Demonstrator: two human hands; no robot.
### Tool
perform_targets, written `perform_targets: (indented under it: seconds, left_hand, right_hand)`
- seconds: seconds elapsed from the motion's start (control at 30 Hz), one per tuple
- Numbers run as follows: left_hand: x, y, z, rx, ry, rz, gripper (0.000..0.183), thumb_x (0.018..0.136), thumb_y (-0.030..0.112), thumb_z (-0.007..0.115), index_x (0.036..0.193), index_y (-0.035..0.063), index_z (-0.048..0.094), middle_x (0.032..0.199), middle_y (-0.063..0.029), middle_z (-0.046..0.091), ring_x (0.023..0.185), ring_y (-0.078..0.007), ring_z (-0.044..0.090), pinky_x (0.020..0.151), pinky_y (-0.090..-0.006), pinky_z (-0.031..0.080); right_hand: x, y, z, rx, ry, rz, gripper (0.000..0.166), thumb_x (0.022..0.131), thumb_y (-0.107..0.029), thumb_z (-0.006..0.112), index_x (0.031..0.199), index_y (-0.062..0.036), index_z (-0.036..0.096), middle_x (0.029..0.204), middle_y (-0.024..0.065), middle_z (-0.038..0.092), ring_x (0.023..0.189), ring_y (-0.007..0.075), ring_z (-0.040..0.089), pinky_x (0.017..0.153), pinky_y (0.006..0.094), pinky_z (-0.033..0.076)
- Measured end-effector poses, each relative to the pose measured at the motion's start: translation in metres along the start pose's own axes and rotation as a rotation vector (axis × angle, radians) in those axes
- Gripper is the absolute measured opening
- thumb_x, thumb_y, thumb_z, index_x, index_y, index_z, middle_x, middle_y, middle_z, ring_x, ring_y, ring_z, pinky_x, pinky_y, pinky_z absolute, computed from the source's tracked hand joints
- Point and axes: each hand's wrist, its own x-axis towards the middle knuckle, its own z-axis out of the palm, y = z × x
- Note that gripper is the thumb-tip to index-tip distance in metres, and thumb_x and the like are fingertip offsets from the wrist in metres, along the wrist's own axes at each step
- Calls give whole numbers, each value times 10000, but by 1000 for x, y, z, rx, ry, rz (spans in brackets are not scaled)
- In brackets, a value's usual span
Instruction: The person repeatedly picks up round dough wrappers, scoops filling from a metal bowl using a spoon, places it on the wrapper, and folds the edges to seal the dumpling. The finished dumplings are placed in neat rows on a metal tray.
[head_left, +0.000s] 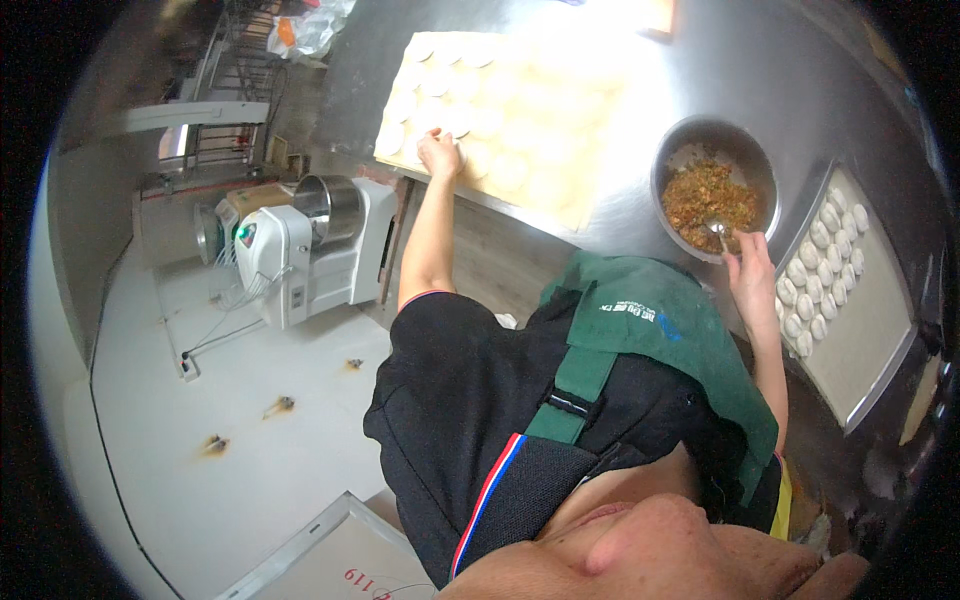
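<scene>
My left hand (440, 154) reaches over a pale board or cloth (592, 150) laid with rows of round dough wrappers (403, 106). Its fingers are bent down at one of the rounds near the front edge; glare hides whether they pinch it. In my right hand (752, 274) is the handle of a metal spoon (718, 227). The spoon's bowl rests in a chopped brown-orange filling (705, 191) flecked with green. That filling lies in a deep stainless steel bowl (664, 150) on the metal table.
To the right, a tray (862, 352) carries rows of floured, filled dumplings (814, 289). The stainless steel table (810, 97) reflects strong light. A white dough mixer (281, 262) with a steel bowl stands at left on the pale floor, and a cable (112, 457) crosses that floor.
</scene>
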Motion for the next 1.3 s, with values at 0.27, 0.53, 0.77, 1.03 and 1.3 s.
perform_targets:
  seconds: [0.27,0.53,0.77,1.03,1.3]
  left_hand:
    - [17,-50,-8,365,-164,54,512,767,470,730,1023,27,709,1013,-193,698,958,-356,662,858,-444,510]
    - [21,-49,-15,104,-333,206,470,730,337,811,983,-28,659,869,-173,686,822,-239,654,768,-368,508]
    - [5,-19,-19,-511,-545,52,261,898,215,677,1041,-2,667,947,-86,699,810,-155,643,722,-318,514]
    - [-95,112,0,-1758,-1263,-416,296,943,211,625,1179,31,617,1249,-141,623,1186,-261,572,1017,-447,471]
    - [-193,230,2,-1460,-1408,-336,268,975,165,559,1154,-33,585,1135,-137,657,1030,-225,660,865,-421,577]
  right_hand:
    - [-5,-19,17,-283,101,-65,303,802,49,514,1103,17,526,1028,219,485,858,417,610,768,501,516]
    - [7,-40,-4,-354,8,-55,323,829,-37,528,1145,-71,585,1005,150,583,780,333,670,654,445,542]
    - [8,-30,-8,-436,-205,-89,216,785,-30,540,976,-25,643,910,173,620,771,354,673,672,457,549]
    - [34,-7,-17,-191,-355,-13,236,794,-70,542,945,-10,713,856,206,695,858,348,682,743,446,542]
    - [30,15,-46,6,-212,13,232,832,-75,573,1018,-45,708,892,183,703,894,347,673,793,425,532]
